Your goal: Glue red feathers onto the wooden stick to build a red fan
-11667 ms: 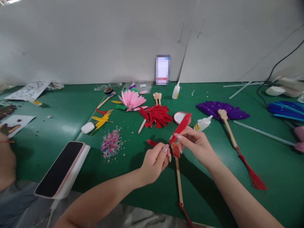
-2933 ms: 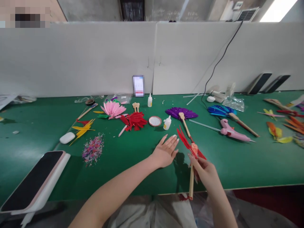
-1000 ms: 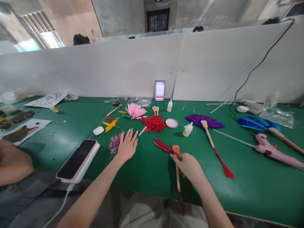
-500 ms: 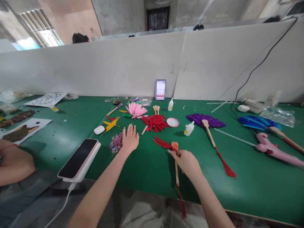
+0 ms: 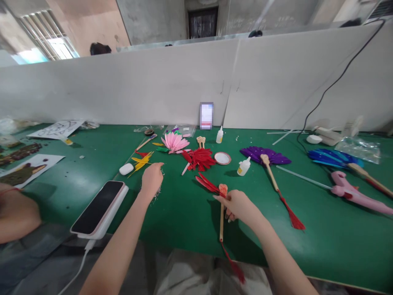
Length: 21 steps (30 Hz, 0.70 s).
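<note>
Within right hand point(image 5: 242, 207), pinched near the head point(image 5: 223, 189): wooden stick point(image 5: 221, 225) with red feathers point(image 5: 207, 182), over green table point(image 5: 181, 225). Probably light and rigid, soft and easily creased at the feathers; best held by bare wood. Beside small scraps point(image 5: 157, 194), left hand point(image 5: 152, 180), grasp impossible to tell.

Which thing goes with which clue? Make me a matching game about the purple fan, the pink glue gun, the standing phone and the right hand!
Things:
1. purple fan
2. pink glue gun
3. standing phone
4. right hand

Clues:
A. leaning on the white wall
B. holding the small fan with red feathers
C. has a red tassel on its handle
D. at the end of a long clear stick

Right pairs: 1-C, 2-D, 3-A, 4-B
</note>
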Each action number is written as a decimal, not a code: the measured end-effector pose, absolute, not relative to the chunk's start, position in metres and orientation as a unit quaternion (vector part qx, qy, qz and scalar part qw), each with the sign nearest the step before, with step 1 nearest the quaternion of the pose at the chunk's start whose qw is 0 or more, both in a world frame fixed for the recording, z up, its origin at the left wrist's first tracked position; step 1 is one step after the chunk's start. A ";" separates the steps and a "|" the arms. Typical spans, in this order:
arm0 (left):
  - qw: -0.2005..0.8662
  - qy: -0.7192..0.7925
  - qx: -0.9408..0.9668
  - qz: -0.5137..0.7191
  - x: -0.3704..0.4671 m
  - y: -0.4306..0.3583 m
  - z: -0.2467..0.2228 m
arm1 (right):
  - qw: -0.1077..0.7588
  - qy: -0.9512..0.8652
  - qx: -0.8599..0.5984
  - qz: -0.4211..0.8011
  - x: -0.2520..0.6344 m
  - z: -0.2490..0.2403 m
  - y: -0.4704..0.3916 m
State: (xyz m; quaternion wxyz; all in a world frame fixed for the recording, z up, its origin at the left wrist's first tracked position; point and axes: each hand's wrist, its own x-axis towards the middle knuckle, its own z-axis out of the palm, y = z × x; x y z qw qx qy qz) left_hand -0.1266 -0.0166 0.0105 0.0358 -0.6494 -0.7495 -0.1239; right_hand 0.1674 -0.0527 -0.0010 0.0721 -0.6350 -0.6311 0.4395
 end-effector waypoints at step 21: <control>0.036 -0.747 -0.656 -0.099 -0.142 -0.012 0.026 | 0.381 -0.684 -0.513 0.353 0.160 0.011 0.001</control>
